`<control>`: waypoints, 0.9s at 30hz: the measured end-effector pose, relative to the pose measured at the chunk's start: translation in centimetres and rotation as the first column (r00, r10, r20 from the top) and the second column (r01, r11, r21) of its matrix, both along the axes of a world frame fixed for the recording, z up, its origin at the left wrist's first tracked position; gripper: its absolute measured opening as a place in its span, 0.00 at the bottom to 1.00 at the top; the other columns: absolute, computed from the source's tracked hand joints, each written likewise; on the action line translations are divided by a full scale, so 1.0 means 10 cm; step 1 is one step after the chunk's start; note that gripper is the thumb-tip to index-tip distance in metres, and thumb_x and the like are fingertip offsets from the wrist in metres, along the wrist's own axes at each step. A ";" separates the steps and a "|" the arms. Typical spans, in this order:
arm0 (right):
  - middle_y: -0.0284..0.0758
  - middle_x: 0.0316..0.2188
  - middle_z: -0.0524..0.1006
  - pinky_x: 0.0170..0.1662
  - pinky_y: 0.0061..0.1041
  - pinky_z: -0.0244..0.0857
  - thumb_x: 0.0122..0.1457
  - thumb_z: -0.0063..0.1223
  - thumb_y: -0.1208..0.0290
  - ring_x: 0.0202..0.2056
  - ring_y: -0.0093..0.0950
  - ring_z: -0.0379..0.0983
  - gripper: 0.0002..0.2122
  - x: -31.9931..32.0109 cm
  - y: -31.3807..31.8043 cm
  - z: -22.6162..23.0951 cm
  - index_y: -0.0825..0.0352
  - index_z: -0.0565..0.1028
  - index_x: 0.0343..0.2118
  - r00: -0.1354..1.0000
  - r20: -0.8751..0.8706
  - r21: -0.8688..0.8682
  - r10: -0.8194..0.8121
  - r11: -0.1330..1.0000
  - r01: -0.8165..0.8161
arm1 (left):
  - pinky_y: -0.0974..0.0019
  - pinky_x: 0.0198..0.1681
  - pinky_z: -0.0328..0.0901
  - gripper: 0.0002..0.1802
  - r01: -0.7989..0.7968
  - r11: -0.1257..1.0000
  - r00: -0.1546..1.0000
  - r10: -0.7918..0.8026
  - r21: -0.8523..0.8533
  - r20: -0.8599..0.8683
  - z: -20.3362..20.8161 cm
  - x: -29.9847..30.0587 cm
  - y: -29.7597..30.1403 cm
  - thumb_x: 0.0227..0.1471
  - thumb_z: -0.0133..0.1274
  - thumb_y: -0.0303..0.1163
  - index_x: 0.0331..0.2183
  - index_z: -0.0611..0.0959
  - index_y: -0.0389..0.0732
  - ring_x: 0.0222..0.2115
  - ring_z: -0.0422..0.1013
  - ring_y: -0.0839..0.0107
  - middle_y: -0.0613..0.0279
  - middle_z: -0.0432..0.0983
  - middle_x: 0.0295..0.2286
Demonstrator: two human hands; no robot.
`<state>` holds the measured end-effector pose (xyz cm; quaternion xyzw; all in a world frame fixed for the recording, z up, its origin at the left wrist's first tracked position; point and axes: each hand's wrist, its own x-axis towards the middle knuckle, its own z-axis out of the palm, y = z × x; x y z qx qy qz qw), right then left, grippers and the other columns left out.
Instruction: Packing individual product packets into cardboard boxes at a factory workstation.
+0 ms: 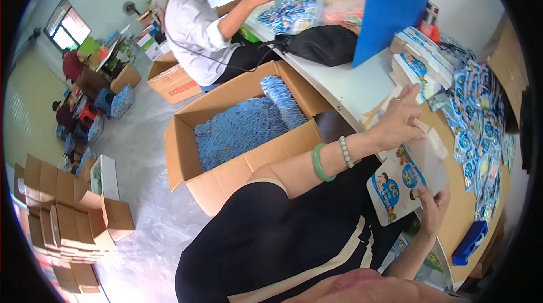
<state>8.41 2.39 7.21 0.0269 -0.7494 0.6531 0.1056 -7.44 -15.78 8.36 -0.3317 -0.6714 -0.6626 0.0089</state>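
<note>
A flat-sided white printed carton, with blue ovals and small coloured pictures, is in front of me at the table's near edge, its upper end gaping. My right hand grips its right side, thumb on the printed face. Over the carton's upper end reaches my left hand, its fingers stretched out and the thumb by a white flap. I cannot make out whether that thumb presses on the flap. On my left wrist are a green bangle and a bead bracelet.
Stacked white cartons and a heap of small blue packets cover the table's far right. A blue tape dispenser sits at its edge. An open cardboard box of blue packets stands left. A blue panel separates me from a seated co-worker.
</note>
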 end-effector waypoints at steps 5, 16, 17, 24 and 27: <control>0.39 0.45 0.74 0.50 0.29 0.62 0.58 0.53 0.69 0.45 0.28 0.69 0.20 0.00 0.11 0.06 0.74 0.69 0.52 0.991 0.091 0.472 -0.097 0.880 0.043 | 0.60 0.59 0.53 0.11 0.141 0.975 0.988 -0.128 0.171 -0.084 0.24 0.07 -0.17 0.34 0.63 0.23 0.19 0.74 0.37 0.65 0.40 0.46 0.33 0.45 0.62; 0.43 0.46 0.75 0.49 0.29 0.64 0.61 0.51 0.67 0.45 0.28 0.72 0.18 -0.36 -0.12 -0.15 0.78 0.72 0.48 0.980 0.108 0.268 -0.164 0.955 0.130 | 0.60 0.52 0.61 0.13 0.112 0.974 0.898 -0.014 0.196 -0.440 0.58 0.19 -0.27 0.29 0.63 0.22 0.12 0.73 0.35 0.55 0.60 0.47 0.40 0.67 0.48; 0.43 0.46 0.76 0.49 0.29 0.64 0.62 0.51 0.67 0.45 0.28 0.72 0.18 -0.34 -0.11 -0.07 0.77 0.72 0.49 0.980 0.146 0.257 -0.135 0.962 0.094 | 0.60 0.51 0.62 0.13 0.152 0.978 0.884 -0.070 0.142 -0.462 0.62 0.23 -0.29 0.29 0.64 0.23 0.11 0.73 0.35 0.53 0.61 0.47 0.41 0.69 0.47; 0.40 0.40 0.79 0.47 0.26 0.65 0.63 0.51 0.69 0.43 0.25 0.72 0.16 -0.24 -0.20 -0.08 0.74 0.74 0.49 0.995 -0.093 0.144 -0.028 0.989 0.042 | 0.59 0.47 0.65 0.15 -0.050 0.904 0.540 0.382 0.425 -0.750 0.74 0.22 -0.21 0.26 0.66 0.25 0.12 0.73 0.37 0.51 0.63 0.49 0.41 0.64 0.51; 0.39 0.42 0.79 0.47 0.26 0.65 0.63 0.51 0.71 0.43 0.25 0.71 0.15 -0.25 -0.08 0.11 0.74 0.74 0.49 0.957 -0.275 0.275 -0.094 0.946 0.172 | 0.57 0.44 0.66 0.15 -0.278 0.838 0.356 0.544 0.470 -0.760 0.78 0.40 -0.30 0.26 0.68 0.27 0.15 0.74 0.39 0.51 0.63 0.51 0.41 0.61 0.54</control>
